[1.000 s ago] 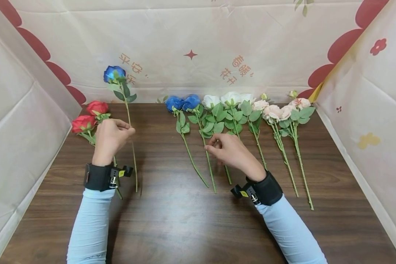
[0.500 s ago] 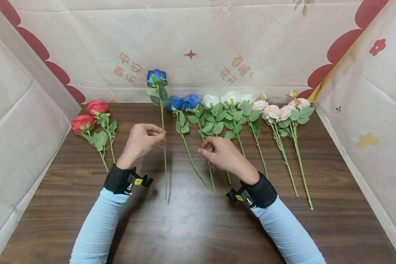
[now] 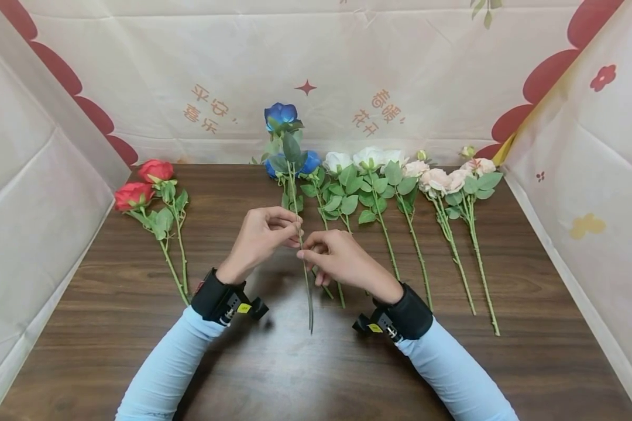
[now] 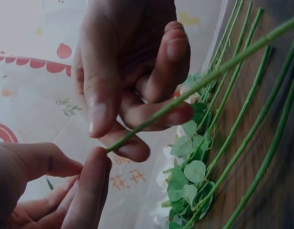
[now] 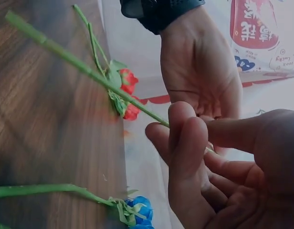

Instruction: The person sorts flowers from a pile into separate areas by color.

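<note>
In the head view a blue rose [image 3: 281,116] with a long green stem stands upright over the table. My left hand [image 3: 260,237] pinches its stem between thumb and fingers, partway down. Just below, my right hand [image 3: 342,257] has its thumb and curled index finger on the same stem. From the left wrist, the stem [image 4: 209,78] runs across the fingers of my right hand [image 4: 132,71]. The right wrist view shows the stem [image 5: 89,71] running in behind the fingertips. Two more blue roses [image 3: 311,162] lie behind the held one, partly hidden.
Two red roses [image 3: 133,196] lie on the wooden table [image 3: 274,374] at the left. White roses [image 3: 370,158] and pale pink flowers [image 3: 436,179] lie in a row to the right, stems toward me. A printed cloth [image 3: 305,47] walls the back and sides.
My left hand has carried the blue rose rightward, from near the red roses to the lying blue ones. My right hand has moved left and down to its stem.
</note>
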The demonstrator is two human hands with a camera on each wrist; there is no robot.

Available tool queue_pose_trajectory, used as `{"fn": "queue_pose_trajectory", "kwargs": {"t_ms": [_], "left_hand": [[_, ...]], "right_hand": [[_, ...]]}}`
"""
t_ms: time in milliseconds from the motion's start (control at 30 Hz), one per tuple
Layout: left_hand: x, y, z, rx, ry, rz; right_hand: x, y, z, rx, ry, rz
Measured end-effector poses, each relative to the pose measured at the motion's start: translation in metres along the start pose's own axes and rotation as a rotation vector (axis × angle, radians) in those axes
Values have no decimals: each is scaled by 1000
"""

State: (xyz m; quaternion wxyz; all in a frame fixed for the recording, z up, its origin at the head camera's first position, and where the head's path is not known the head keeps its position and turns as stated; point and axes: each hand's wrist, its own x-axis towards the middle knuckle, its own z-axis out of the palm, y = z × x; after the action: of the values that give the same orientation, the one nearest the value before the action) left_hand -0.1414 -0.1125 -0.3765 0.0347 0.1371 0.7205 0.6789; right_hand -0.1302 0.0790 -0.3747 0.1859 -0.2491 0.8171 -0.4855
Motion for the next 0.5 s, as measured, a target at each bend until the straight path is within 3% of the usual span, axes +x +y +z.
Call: {"fn": "queue_pose_trajectory", "kwargs": {"t_ms": [333, 500], "left_hand": [[0, 2, 4, -14, -44, 18], [0, 2, 3, -22, -55, 20]], "right_hand": [[-1, -2, 3, 98, 19, -24], [-1, -2, 4, 95, 25, -33]]}}
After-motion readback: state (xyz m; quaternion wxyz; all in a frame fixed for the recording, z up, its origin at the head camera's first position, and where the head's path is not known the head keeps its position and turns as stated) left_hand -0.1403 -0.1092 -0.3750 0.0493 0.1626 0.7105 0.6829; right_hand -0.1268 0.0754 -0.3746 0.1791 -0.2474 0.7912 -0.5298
